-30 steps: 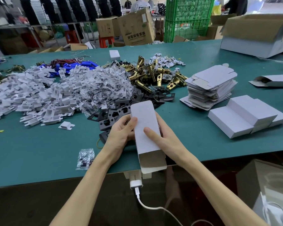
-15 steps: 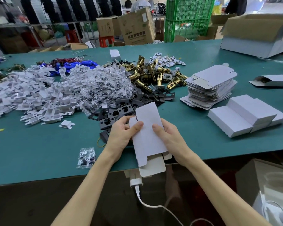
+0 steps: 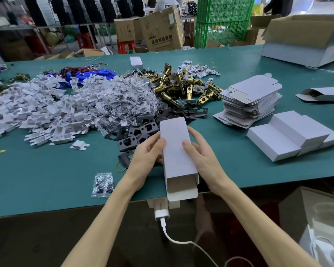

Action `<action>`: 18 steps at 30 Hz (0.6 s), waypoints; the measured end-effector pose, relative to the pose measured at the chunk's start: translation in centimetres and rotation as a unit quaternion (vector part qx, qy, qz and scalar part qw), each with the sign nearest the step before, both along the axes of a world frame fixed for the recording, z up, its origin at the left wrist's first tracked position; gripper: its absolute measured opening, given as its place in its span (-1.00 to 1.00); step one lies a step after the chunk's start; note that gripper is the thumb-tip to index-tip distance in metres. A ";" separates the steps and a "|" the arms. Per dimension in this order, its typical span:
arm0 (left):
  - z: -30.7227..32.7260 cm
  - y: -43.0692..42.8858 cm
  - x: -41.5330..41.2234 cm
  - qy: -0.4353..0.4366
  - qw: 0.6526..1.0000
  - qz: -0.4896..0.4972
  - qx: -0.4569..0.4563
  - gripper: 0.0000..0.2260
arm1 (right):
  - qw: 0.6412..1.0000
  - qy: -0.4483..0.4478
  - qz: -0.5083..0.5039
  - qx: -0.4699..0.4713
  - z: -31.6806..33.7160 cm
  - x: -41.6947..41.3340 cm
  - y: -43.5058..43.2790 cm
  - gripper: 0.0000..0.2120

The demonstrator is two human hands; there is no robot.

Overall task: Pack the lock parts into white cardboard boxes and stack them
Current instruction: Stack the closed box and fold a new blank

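Open-ended white cardboard box held at the near edge of the green desk.
Heaped white plastic clips and crinkly clear bags far left; left hand and right hand grip the box's long sides, thumbs flat on top; flat blanks and closed boxes at right.

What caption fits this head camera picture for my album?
Left hand and right hand hold an open-ended white box at a green table piled with lock parts.

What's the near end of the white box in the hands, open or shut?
Open. The white box, held by the left hand and right hand, shows its hollow mouth, end flap untucked.
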State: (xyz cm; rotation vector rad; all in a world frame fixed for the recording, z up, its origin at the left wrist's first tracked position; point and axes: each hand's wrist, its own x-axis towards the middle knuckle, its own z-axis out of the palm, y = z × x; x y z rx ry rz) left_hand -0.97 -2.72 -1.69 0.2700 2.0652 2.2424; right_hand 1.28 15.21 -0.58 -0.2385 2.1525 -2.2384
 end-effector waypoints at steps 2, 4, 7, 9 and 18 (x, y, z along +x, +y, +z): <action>-0.1 -0.1 0.0 -0.005 1.000 -0.001 0.005 -0.70 | 1.000 -0.002 -0.009 -0.001 0.0 0.0 -0.1 -0.58; -0.1 -0.2 0.0 -0.008 1.000 -0.007 0.004 -0.72 | 1.000 -0.003 -0.027 0.008 0.0 0.1 -0.1 -0.64; -0.1 -0.1 0.1 -0.016 1.000 -0.011 0.007 -0.76 | 0.998 -0.003 -0.055 0.032 -0.2 0.0 -0.2 -0.70; -0.2 0.0 0.1 -0.015 1.000 -0.011 0.005 -0.76 | 0.998 -0.003 -0.060 0.037 -0.2 0.0 -0.2 -0.72; -0.7 -0.3 -0.2 0.014 1.000 -0.011 -0.016 -0.73 | 0.998 -0.014 -0.054 0.002 -0.3 0.2 0.1 -0.80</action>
